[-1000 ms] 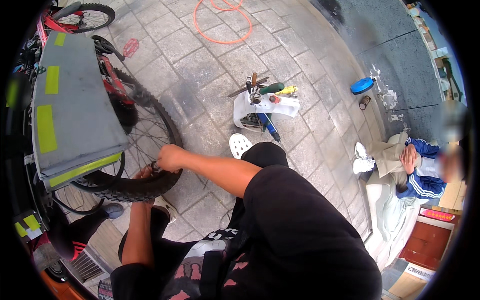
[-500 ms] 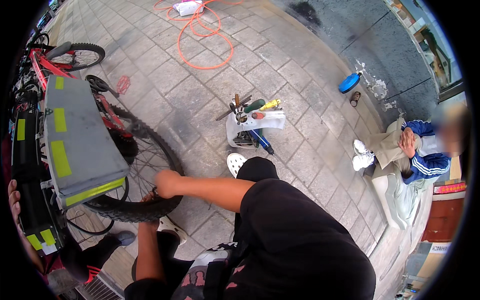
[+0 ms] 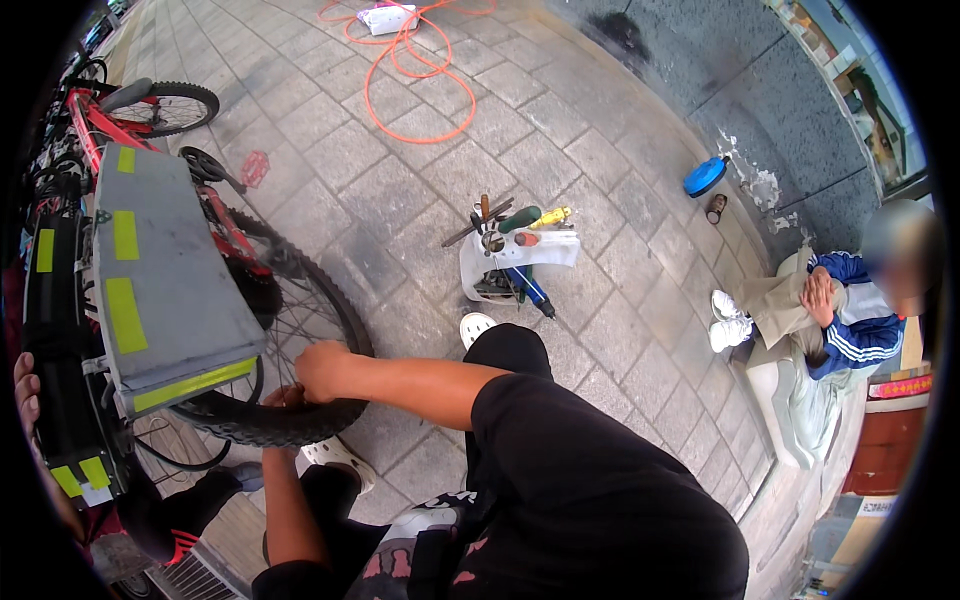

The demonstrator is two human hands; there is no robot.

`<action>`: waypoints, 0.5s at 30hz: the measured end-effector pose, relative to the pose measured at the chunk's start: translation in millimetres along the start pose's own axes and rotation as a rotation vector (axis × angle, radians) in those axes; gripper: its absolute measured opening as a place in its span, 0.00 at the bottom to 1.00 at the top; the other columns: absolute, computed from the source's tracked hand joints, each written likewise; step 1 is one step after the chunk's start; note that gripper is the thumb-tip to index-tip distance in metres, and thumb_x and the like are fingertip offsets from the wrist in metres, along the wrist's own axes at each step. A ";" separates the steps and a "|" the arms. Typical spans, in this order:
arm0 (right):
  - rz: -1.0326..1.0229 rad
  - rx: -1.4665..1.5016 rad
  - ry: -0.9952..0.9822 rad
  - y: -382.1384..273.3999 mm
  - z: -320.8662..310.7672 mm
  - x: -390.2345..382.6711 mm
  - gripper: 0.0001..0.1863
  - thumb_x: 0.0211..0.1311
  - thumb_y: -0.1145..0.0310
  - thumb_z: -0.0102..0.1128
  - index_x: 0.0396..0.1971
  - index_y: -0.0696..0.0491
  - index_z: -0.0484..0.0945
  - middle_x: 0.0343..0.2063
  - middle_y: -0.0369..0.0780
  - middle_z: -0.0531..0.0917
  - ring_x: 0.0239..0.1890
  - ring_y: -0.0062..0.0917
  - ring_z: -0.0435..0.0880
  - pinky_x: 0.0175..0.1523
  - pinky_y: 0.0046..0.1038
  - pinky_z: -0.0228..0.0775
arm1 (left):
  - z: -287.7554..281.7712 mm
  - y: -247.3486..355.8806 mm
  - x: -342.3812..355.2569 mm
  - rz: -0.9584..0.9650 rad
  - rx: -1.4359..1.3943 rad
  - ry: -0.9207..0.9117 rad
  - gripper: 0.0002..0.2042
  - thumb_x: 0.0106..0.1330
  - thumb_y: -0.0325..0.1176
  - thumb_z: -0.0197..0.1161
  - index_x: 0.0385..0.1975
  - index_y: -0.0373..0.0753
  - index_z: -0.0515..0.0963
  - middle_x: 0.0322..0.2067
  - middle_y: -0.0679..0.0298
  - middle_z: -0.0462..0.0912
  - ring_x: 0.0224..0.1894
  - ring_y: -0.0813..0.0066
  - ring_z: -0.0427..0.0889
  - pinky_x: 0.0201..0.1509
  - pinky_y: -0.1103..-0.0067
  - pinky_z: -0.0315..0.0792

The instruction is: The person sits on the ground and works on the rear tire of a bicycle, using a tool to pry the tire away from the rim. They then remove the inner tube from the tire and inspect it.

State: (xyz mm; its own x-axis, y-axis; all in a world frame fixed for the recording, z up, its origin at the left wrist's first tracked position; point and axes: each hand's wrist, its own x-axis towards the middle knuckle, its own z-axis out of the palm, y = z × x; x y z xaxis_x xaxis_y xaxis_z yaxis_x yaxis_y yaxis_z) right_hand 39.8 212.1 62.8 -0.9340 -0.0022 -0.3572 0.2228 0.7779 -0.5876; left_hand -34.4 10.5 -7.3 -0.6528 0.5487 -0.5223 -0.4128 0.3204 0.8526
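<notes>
A red bicycle's wheel [image 3: 345, 310] with a knobbly black tyre stands on the left, partly covered by a grey pannier bag [image 3: 175, 280] with yellow strips. My right hand [image 3: 323, 370] is closed at the lower inner side of this wheel, among the spokes. Close beside it, the fingers of my left hand [image 3: 285, 397] are bent together near the rim; the tyre crosses in front of the rest of that hand. What either hand grips is too small or hidden to tell.
A white tool holder [image 3: 482, 283] with screwdrivers and a blue tool stands on the paving ahead. An orange hose [image 3: 470, 115] lies farther off. Another person's hand [image 3: 27, 390] rests at the bag's far left. A seated person [image 3: 835, 300] is at the right, below a blue case [image 3: 706, 177].
My right hand has shifted slightly left along the wheel, and my left hand has moved slightly left too. Both stay at the lower rim. The view has shifted a little.
</notes>
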 end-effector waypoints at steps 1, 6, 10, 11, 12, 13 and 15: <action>0.010 0.006 0.014 -1.0 1.3 0.2 0.18 0.53 0.57 0.69 0.34 0.58 0.89 0.39 0.49 0.89 0.45 0.45 0.89 0.50 0.42 0.81 | -4.8 -6.8 3.9 0.032 0.044 -0.004 0.14 0.73 0.43 0.62 0.33 0.38 0.79 0.28 0.68 0.83 0.30 0.79 0.81 0.35 0.79 0.74; 0.007 0.071 0.072 -3.7 2.7 -2.5 0.18 0.53 0.58 0.68 0.33 0.60 0.88 0.35 0.52 0.88 0.43 0.48 0.89 0.48 0.44 0.81 | -23.0 -47.5 28.8 0.288 0.067 0.055 0.14 0.76 0.42 0.55 0.27 0.43 0.74 0.24 0.67 0.78 0.26 0.77 0.76 0.33 0.77 0.71; -0.010 0.157 0.094 3.0 14.1 0.7 0.19 0.54 0.57 0.67 0.31 0.62 0.87 0.33 0.55 0.87 0.40 0.51 0.88 0.47 0.46 0.81 | -13.6 -36.2 25.8 0.351 0.235 0.122 0.17 0.77 0.43 0.54 0.25 0.43 0.74 0.23 0.67 0.76 0.25 0.78 0.73 0.32 0.76 0.67; -0.008 0.175 0.080 3.9 13.0 1.6 0.20 0.54 0.57 0.67 0.30 0.62 0.87 0.33 0.55 0.87 0.40 0.51 0.88 0.47 0.46 0.80 | -16.6 -39.6 29.1 0.388 0.300 0.141 0.17 0.77 0.43 0.54 0.24 0.43 0.74 0.22 0.67 0.76 0.25 0.78 0.72 0.31 0.76 0.67; -0.035 0.194 0.076 6.9 17.3 5.9 0.21 0.55 0.55 0.67 0.30 0.63 0.87 0.33 0.56 0.87 0.41 0.51 0.88 0.47 0.46 0.80 | -20.5 -42.2 30.6 0.424 0.370 0.164 0.17 0.77 0.42 0.54 0.24 0.42 0.74 0.21 0.67 0.76 0.24 0.78 0.72 0.31 0.75 0.66; -0.055 0.212 0.067 13.8 22.1 9.8 0.23 0.55 0.54 0.67 0.30 0.63 0.87 0.33 0.56 0.87 0.41 0.51 0.87 0.47 0.45 0.80 | -20.8 -43.6 30.6 0.456 0.436 0.186 0.18 0.77 0.42 0.54 0.23 0.42 0.74 0.21 0.68 0.75 0.23 0.78 0.71 0.30 0.75 0.65; -0.046 0.248 0.025 21.3 27.1 12.4 0.25 0.53 0.52 0.68 0.31 0.64 0.87 0.35 0.57 0.87 0.42 0.51 0.87 0.48 0.44 0.80 | -9.2 -40.3 26.4 0.496 0.447 0.203 0.18 0.77 0.41 0.54 0.22 0.41 0.73 0.20 0.68 0.75 0.23 0.78 0.71 0.29 0.75 0.64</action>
State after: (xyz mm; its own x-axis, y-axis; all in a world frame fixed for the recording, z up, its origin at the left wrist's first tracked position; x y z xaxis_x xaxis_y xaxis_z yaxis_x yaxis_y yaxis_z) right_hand 40.5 211.6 26.2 -0.9507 -0.0156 -0.3097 0.2391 0.5991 -0.7641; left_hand -40.8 5.0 -55.7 -0.8206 0.5709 -0.0251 0.2376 0.3808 0.8936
